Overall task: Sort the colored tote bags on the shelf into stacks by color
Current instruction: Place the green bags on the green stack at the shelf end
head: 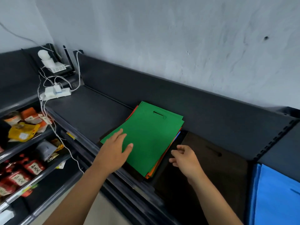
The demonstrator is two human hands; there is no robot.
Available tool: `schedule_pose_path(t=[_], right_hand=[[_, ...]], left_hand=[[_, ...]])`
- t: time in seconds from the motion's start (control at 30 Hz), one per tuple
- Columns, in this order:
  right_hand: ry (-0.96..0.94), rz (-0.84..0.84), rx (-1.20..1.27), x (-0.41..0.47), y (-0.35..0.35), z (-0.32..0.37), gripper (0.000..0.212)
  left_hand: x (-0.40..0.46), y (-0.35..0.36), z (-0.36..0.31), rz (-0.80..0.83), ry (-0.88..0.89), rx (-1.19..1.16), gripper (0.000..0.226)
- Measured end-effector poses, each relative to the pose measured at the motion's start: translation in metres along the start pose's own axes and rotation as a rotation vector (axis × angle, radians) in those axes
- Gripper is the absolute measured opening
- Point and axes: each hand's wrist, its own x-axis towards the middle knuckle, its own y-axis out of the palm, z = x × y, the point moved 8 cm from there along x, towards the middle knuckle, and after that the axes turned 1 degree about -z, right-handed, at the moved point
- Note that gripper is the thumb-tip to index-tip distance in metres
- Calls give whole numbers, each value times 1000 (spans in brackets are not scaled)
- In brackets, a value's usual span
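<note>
A mixed pile of flat tote bags lies on the dark top shelf (90, 109), with a green bag (151, 135) on top. Orange (151, 173), red (131, 113) and blue (178, 134) edges stick out from under it. My left hand (113, 151) rests flat on the green bag's near left corner, fingers spread. My right hand (185, 157) hovers just right of the pile, fingers loosely curled and holding nothing. Under that hand a dark brown bag (215, 159) lies flat on the shelf. A blue bag (276, 195) sits at the far right.
A white power strip (56, 92) with plugs and cables sits at the shelf's left end, and a white device (48, 61) stands behind it. Lower shelves on the left hold snack packets (22, 130) and red sauce packs (21, 172). A grey wall rises behind the shelf.
</note>
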Motion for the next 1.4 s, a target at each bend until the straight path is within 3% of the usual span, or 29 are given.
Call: schedule_pose_path(t=[0.2,0.3,0.5,0.7,0.93,1.07,1.23,1.4], right_hand=[[60,-64,45,7,19,-3,48],[103,-87,97,7,31,-4,29],[121,-298,141,3,26,-9,12],[187,-515,244,-24,13,-17,8],[200,-477,185,-45,18,-12,11],[193,-540,266,-58,28,-17,16],[252,-442,450,-69,61,-19,20],[209,-565,432,-77,49,-11,16]], left_hand=[[46,8,29,75,9,98,84],[58,20,38,182,78,147,95],[72,2,33,80,237,77,54],[75,14,37,207,363,158,61],[66,8,43,227,458,-1,65],[68,8,48,272,466,100,71],[50,0,43,336,508,-44,72],[61,-6,50,307,495,-115,72]])
